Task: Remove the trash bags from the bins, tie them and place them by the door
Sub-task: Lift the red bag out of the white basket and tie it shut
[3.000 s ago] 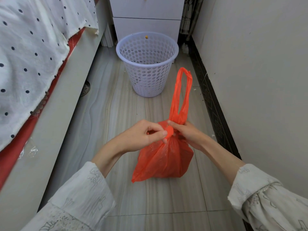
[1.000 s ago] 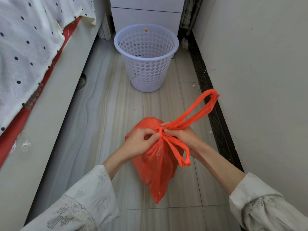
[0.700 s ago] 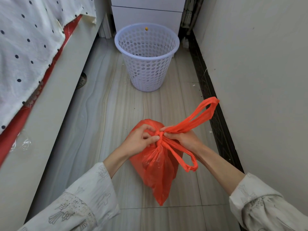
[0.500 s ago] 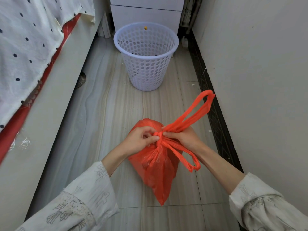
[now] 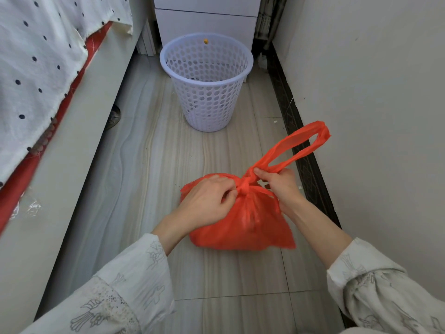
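An orange trash bag [image 5: 245, 222] sits on the tiled floor between my arms, its neck twisted into a knot. My left hand [image 5: 207, 201] pinches the bag at the knot from the left. My right hand [image 5: 279, 183] grips one handle loop [image 5: 301, 148], which stretches up and to the right toward the wall. The other handle is hidden. A pale perforated plastic bin [image 5: 207, 80] stands upright farther ahead, with no bag in it.
A bed frame [image 5: 72, 153] with a white dotted sheet [image 5: 36, 56] runs along the left. A plain wall [image 5: 373, 116] with a dark skirting strip lines the right. White drawers [image 5: 204, 20] close the far end. A shoe [image 5: 114, 119] lies under the bed edge.
The bag has dropped from hanging to resting on the floor. The lower handle loop that hung in front has gone from sight, and the knot looks tighter.
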